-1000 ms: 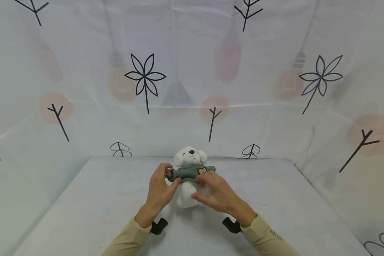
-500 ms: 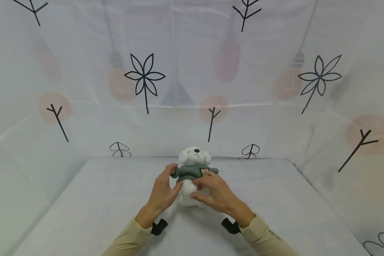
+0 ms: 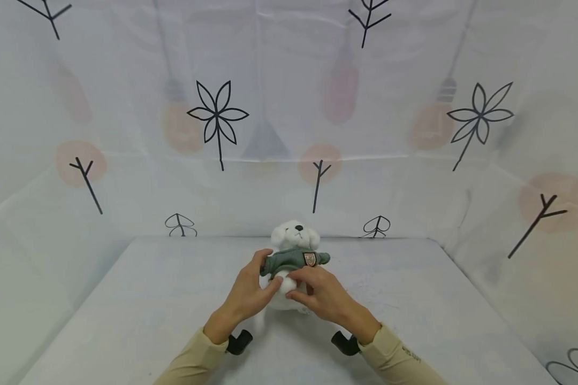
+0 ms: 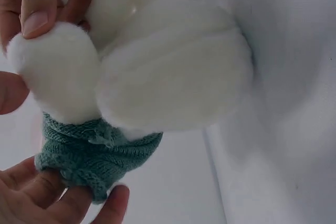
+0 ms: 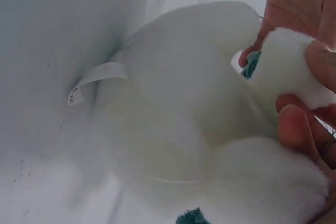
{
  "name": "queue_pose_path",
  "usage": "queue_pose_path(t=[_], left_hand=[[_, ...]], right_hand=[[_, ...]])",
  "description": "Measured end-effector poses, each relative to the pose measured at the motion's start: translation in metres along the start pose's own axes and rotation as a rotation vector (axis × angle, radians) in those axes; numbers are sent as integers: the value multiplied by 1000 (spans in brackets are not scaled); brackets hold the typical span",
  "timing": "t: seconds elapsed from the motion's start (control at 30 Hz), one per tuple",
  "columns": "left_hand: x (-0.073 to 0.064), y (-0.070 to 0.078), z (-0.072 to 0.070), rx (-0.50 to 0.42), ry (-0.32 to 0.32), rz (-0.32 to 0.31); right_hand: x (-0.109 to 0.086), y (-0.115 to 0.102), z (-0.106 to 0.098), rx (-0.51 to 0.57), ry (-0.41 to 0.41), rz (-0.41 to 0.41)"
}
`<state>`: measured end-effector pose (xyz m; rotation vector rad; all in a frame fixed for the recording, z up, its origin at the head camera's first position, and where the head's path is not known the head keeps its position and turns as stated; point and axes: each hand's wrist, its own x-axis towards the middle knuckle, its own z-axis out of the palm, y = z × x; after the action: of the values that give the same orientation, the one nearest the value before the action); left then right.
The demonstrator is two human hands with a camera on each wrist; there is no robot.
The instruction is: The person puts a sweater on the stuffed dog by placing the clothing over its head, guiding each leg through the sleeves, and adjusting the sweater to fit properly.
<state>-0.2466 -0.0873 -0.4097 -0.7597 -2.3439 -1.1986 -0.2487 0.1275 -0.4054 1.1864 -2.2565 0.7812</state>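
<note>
A white plush dog [image 3: 281, 235] sits upright, facing me, in a green knit sweater [image 3: 289, 261] with a shield-shaped patch [image 3: 310, 259]. My left hand [image 3: 250, 289] grips its side, fingers around the green sleeve [image 4: 79, 156] and thumb against a rounded white leg [image 4: 58, 72]. From the other side my right hand [image 3: 325, 291] pinches that same leg between thumb and fingers. In the right wrist view the leg [image 5: 286, 69] is raised between both hands, and a white label [image 5: 105, 72] sticks out of the plush underside.
The toy sits on a white-covered table [image 3: 173, 310]. Behind it hangs a pale cloth backdrop [image 3: 270, 187] with printed plants, and side walls of the same cloth flank the table. Black wrist-worn pieces [image 3: 240, 342] show below each hand.
The plush dog has shifted slightly right, its head turned a little. Both hands have drawn closer together at its leg, the right fingers closing on it.
</note>
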Motion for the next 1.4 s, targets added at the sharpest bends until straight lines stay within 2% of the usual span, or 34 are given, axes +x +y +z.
queue_pose_path(t=[0.1, 0.27, 0.4, 0.53, 0.67, 0.83, 0.93, 1.17, 1.3, 1.4], left_hand=[[0, 2, 0, -9, -25, -22], [-1, 4, 0, -21, -43, -67], [0, 5, 1, -41, -51, -53], [1, 7, 0, -67, -55, 7], [2, 12, -1, -86, -40, 108], [2, 16, 0, -72, 1, 219], [1, 17, 2, -39, 15, 257], [0, 16, 4, 121, 19, 356], [0, 15, 6, 118, 51, 394], [0, 17, 6, 94, 85, 406]], right_hand=[[-1, 0, 0, 53, -25, 4], [-1, 0, 1, 61, -40, 16], [-1, -1, 3, 57, -17, 40], [-1, -1, 6, 60, 64, 28], [-2, 2, 10, 58, 142, 6], [-1, 0, 13, 61, 130, 24], [-1, -1, 14, 31, 145, 27], [-2, 0, 14, -36, 210, 0], [-2, 2, 15, -107, 267, -30], [-1, 2, 14, -114, 293, -64]])
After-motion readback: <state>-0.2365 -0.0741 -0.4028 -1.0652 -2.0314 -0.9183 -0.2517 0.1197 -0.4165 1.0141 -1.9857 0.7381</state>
